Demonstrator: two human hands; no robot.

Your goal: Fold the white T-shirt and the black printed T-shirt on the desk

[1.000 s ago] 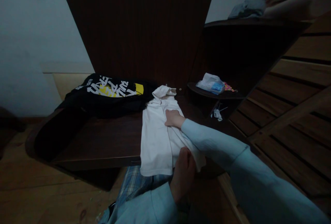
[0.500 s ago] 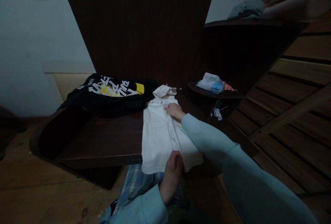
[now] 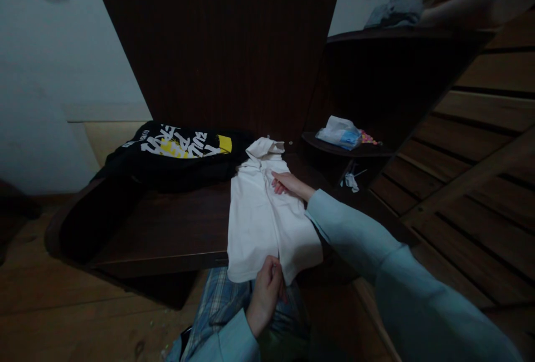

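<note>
A white collared shirt (image 3: 253,222) lies lengthwise on the dark wooden desk, its collar at the far end and its hem hanging over the front edge. My left hand (image 3: 266,292) is closed on the hem, at the bottom of the front opening. Higher up, below the collar, my right hand (image 3: 286,183) rests on the shirt with curled fingers closed on the cloth near the front edge. A ring shows on one of its fingers. Exactly how much fabric it grips is hidden.
A black garment with white and yellow lettering (image 3: 179,150) lies left of the shirt on the desk (image 3: 167,228). To the right, a corner shelf holds a tissue pack (image 3: 340,132) and a small pink item. Wooden slats (image 3: 480,155) stand at far right.
My right hand has shifted slightly right and down along the shirt, turning so its curled fingers show. My left hand has moved a little down and left, still on the hem.
</note>
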